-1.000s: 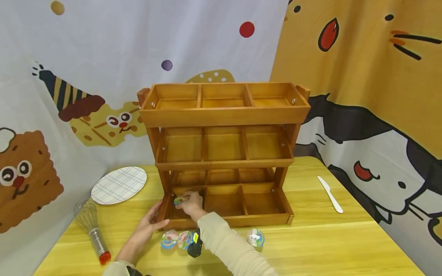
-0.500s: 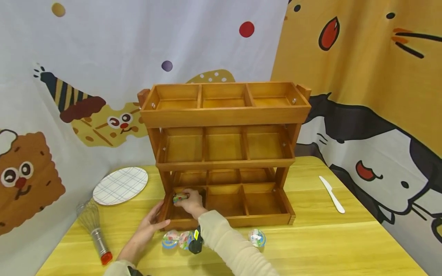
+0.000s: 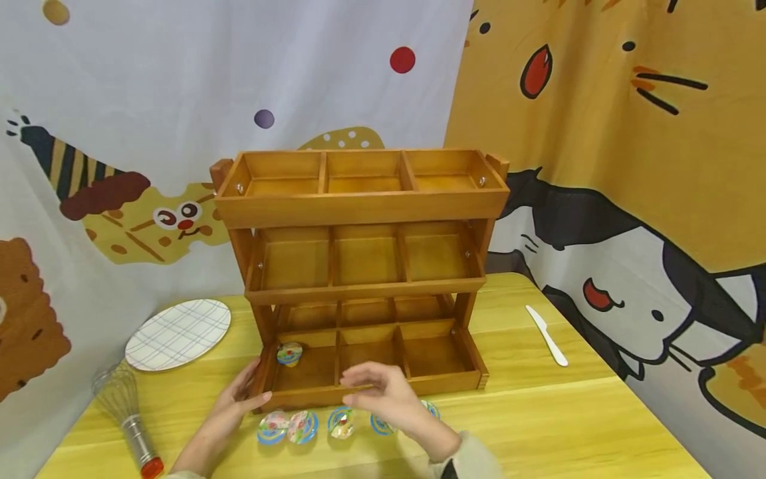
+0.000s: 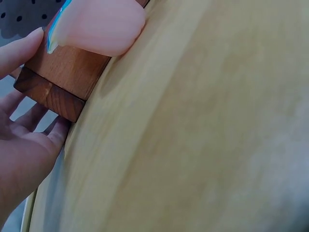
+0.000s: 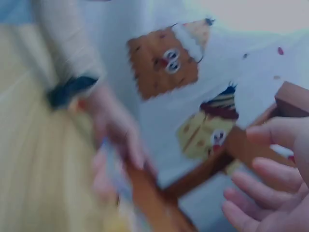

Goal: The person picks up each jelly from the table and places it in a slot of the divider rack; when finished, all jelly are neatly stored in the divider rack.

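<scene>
A three-tier wooden rack [image 3: 359, 207] stands on the table. My left hand [image 3: 224, 414] grips its lower left front corner, thumb at the front and fingers along the side, as the left wrist view also shows. One jelly cup [image 3: 290, 354] with a printed lid sits in the bottom tray's left compartment. My right hand [image 3: 391, 406] is in front of that tray, fingers loosely bent with nothing in them. Several more cups lie in a row before the rack, among them a pink jelly cup [image 4: 99, 26]; my right hand partly covers the cups [image 3: 382, 426] at the right.
A white checked plate [image 3: 178, 334] and a whisk [image 3: 128, 419] with a red end lie left of the rack. To its right is a white knife [image 3: 547, 336]. A printed cartoon curtain [image 3: 335, 73] hangs behind the table [image 3: 538, 412].
My right hand has let go of the jelly cup, leaving it in the bottom left compartment, and moved right and toward me. My left hand stays at the corner. The head view has shifted slightly.
</scene>
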The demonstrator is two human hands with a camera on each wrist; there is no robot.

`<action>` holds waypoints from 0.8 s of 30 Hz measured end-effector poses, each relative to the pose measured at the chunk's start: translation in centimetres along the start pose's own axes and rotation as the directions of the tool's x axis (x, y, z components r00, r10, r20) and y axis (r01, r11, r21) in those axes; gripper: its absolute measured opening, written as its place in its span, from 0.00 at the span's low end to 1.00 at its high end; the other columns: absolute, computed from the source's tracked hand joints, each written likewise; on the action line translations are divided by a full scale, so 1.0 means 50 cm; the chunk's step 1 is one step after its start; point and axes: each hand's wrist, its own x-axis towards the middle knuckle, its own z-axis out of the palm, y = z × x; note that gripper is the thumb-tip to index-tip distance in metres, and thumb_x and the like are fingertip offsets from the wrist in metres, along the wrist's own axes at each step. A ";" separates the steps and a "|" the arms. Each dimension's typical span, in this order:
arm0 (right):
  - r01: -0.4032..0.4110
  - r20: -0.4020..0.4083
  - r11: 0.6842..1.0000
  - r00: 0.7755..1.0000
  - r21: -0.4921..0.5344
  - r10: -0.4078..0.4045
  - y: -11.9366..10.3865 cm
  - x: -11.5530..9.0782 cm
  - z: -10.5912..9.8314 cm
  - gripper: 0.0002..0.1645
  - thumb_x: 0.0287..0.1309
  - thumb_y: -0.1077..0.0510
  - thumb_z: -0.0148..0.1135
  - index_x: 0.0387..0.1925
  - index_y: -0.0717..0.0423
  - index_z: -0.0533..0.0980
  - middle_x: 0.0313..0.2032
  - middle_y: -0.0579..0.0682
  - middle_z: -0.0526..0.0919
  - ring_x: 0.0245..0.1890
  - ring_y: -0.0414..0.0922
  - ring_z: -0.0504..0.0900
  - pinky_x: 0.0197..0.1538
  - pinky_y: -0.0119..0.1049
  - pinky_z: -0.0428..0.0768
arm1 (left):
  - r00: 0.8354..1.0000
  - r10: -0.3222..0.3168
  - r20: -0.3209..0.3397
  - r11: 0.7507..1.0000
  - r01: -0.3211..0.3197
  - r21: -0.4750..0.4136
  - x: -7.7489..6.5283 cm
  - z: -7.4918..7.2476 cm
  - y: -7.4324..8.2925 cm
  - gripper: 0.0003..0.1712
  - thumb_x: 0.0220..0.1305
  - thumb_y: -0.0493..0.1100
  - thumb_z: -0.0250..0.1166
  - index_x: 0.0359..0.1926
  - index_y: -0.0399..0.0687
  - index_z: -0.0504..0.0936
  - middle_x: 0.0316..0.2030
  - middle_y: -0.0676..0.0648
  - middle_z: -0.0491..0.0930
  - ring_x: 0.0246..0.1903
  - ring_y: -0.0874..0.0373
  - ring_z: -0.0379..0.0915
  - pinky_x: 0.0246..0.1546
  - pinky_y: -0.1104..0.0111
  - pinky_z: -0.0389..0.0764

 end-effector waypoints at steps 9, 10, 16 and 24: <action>-0.084 -0.110 0.952 0.992 -0.294 0.053 0.119 -0.114 -0.145 0.22 0.46 0.58 0.65 0.42 0.66 0.73 0.45 0.63 0.78 0.42 0.57 0.77 0.44 0.39 0.79 | 0.999 -0.037 0.002 0.999 0.037 -0.002 -0.009 0.001 0.009 0.45 0.57 0.39 0.58 0.68 0.46 0.39 0.69 0.37 0.35 0.65 0.35 0.33 0.60 0.39 0.40; -0.094 -0.127 0.954 0.990 -0.286 0.059 0.134 -0.124 -0.155 0.22 0.45 0.57 0.65 0.42 0.66 0.74 0.46 0.64 0.77 0.43 0.56 0.77 0.43 0.37 0.79 | 0.999 -0.045 0.005 0.999 0.045 -0.001 -0.011 0.003 0.010 0.45 0.58 0.40 0.57 0.68 0.47 0.39 0.69 0.37 0.34 0.66 0.35 0.33 0.60 0.38 0.39; -0.144 -0.224 0.971 0.969 -0.191 0.100 0.152 -0.142 -0.171 0.25 0.44 0.58 0.66 0.44 0.67 0.73 0.51 0.67 0.72 0.44 0.56 0.77 0.42 0.30 0.80 | 0.999 -0.048 0.000 0.999 0.048 -0.002 -0.008 -0.001 0.003 0.45 0.58 0.41 0.58 0.68 0.47 0.39 0.69 0.38 0.34 0.66 0.35 0.32 0.59 0.37 0.39; -0.214 -0.296 0.963 0.942 -0.162 0.159 0.163 -0.137 -0.179 0.28 0.43 0.59 0.67 0.47 0.69 0.70 0.45 0.65 0.77 0.43 0.52 0.79 0.41 0.30 0.80 | 0.999 -0.034 -0.001 0.999 0.034 -0.007 -0.005 0.003 0.005 0.46 0.57 0.41 0.58 0.68 0.49 0.39 0.69 0.37 0.35 0.66 0.36 0.34 0.60 0.38 0.41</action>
